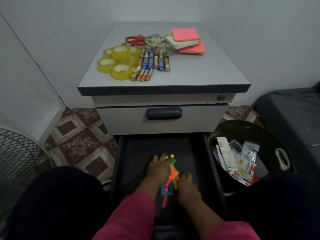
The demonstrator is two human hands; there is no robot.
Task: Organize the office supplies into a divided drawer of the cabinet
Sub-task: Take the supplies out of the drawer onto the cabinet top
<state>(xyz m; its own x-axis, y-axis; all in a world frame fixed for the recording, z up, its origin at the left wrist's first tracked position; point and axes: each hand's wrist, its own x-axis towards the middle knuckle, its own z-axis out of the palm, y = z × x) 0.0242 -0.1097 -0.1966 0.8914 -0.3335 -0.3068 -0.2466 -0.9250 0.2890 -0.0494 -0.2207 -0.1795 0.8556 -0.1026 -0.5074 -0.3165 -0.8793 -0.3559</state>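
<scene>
The dark lower drawer (138, 148) of the cabinet stands pulled out below me. Both hands are inside it, on either side of a heap of small coloured sticky flags (170, 177). My left hand (158, 168) lies along the left of the heap with curled fingers on it. My right hand (186, 186) presses in from the right, fingers bent against the flags. On the cabinet top (199, 71) lie yellow tape rolls (117, 62), several batteries (152, 64), scissors (136, 40) and pink and white note pads (187, 40).
A closed drawer with a dark handle (163, 113) sits above the open one. A black bin (242, 153) full of packaging stands right of the drawer. A fan grille (19, 156) is at the left. My dark knees flank the drawer.
</scene>
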